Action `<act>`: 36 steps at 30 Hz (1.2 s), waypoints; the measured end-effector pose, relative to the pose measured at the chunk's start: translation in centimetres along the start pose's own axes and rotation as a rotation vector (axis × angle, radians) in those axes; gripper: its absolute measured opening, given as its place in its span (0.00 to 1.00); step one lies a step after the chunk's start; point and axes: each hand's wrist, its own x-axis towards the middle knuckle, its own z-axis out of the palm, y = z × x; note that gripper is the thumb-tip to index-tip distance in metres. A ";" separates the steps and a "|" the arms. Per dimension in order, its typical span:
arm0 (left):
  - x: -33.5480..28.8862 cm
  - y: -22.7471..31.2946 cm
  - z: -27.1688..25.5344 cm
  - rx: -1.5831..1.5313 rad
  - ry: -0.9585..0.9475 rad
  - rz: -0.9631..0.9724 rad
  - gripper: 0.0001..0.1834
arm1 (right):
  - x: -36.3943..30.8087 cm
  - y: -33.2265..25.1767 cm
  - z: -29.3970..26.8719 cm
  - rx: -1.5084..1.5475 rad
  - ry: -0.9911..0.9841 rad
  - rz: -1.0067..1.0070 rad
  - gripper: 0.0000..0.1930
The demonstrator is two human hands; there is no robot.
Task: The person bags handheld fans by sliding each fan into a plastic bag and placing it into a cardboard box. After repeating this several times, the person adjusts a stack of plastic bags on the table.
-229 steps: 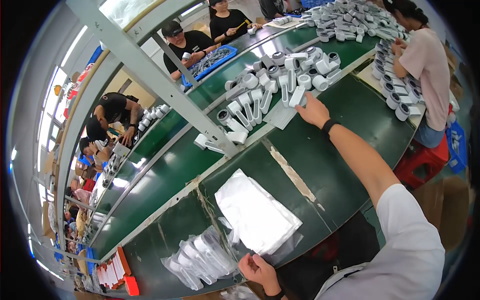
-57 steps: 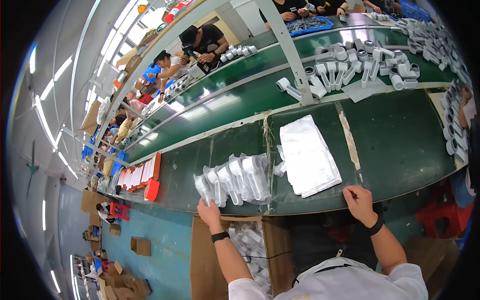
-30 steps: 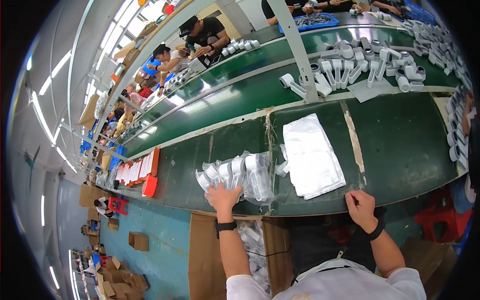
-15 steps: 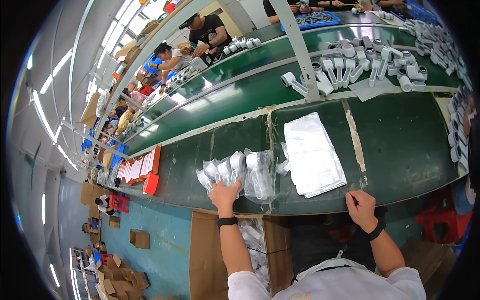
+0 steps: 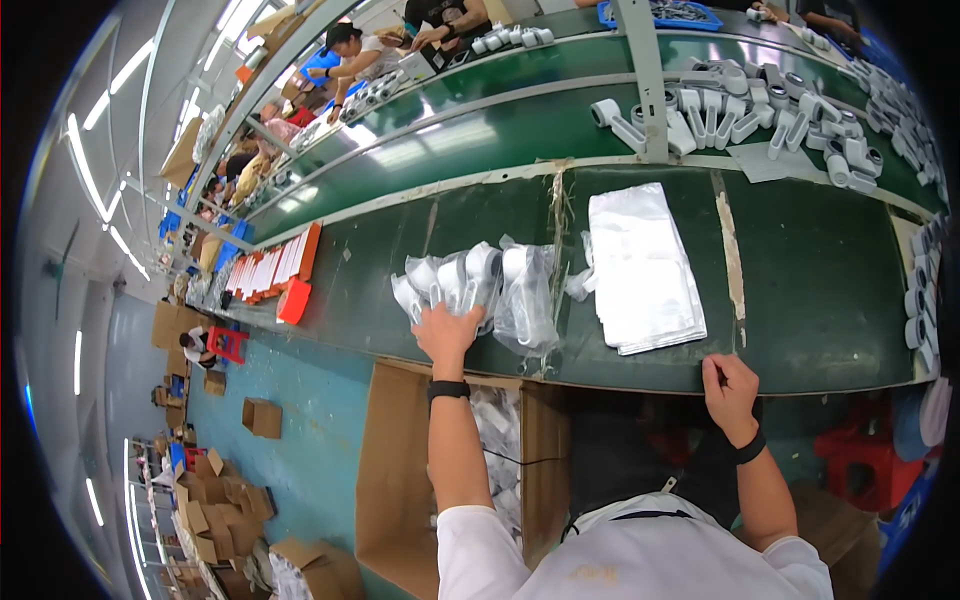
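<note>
My left hand (image 5: 447,335) grips the lower ends of a row of grey-white plastic parts (image 5: 452,275) with round heads and handles, in clear bags. Its thumb is spread to the right; the fingertips are partly hidden among the bags. Another bagged part (image 5: 525,295) lies just right of this row. Further right is a stack of flat white plastic bags (image 5: 645,270), with a crumpled clear bag (image 5: 580,280) at its left side. My right hand (image 5: 731,385) is at the table's front edge, below the stack, fingers curled in; whatever may be inside them is hidden.
An open cardboard box (image 5: 540,470) holding bagged parts stands below the table edge. Orange trays with white slips (image 5: 275,265) lie at the left end. Loose grey-white parts (image 5: 745,110) heap on the conveyor beyond a metal post (image 5: 643,80). A red stool (image 5: 860,450) stands right.
The view has shifted, so the table contents appear higher in the picture. My left hand stays on the bagged parts; my right hand stays curled by the table edge.
</note>
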 end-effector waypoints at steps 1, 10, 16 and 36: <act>-0.1 -0.6 0.1 0.001 -0.004 -0.013 0.44 | 0.0 0.0 0.0 0.002 -0.013 -0.002 0.02; -2.5 -8.3 0.0 -0.097 0.137 -0.022 0.41 | -0.3 0.3 0.0 -0.011 -0.057 0.022 0.04; -8.0 -16.3 -0.6 -0.492 0.292 -0.061 0.38 | -0.5 0.3 0.3 -0.025 -0.062 0.040 0.04; -24.0 -29.1 21.2 0.014 -0.118 -0.700 0.44 | -0.5 0.2 1.4 -0.189 -0.027 -0.051 0.03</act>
